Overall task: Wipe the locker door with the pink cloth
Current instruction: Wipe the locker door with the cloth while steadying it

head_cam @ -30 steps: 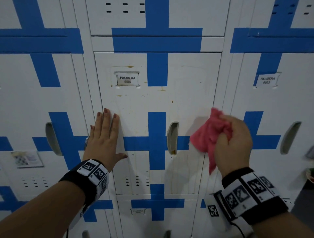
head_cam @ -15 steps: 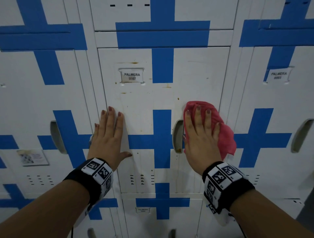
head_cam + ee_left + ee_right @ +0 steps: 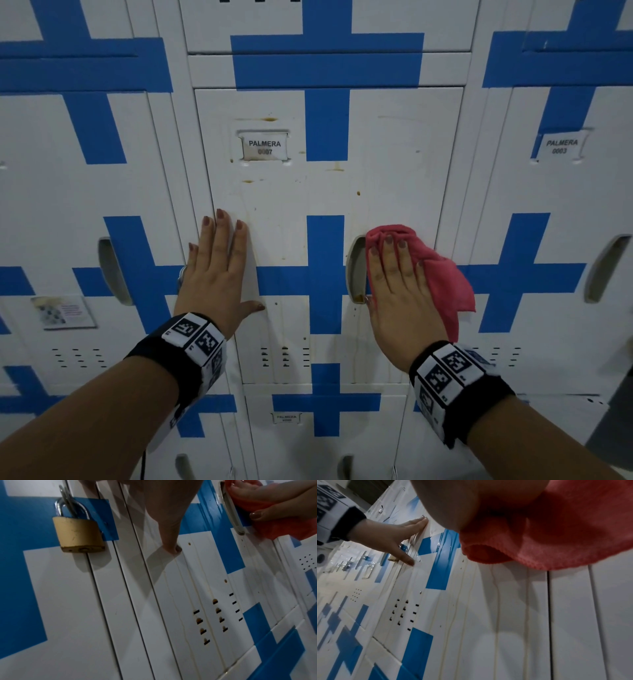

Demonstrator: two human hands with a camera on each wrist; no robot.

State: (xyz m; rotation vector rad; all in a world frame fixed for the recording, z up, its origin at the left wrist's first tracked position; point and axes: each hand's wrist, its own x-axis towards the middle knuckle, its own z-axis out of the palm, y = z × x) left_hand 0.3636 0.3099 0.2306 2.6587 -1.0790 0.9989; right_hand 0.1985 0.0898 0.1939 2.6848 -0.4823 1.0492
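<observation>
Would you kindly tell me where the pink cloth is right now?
In the head view the pink cloth lies flat under the right hand, right of centre on the locker door, beside its recessed handle.

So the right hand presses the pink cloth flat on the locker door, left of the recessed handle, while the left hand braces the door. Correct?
Not quite: the head view shows the right hand pressing the pink cloth right of the recessed handle. The left hand does brace the locker door.

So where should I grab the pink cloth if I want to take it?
Probably the loose corner of the pink cloth, coming in from the right. That flap hangs free past the right hand, which presses the rest flat against the locker door, so the middle offers nothing to pinch.
</observation>
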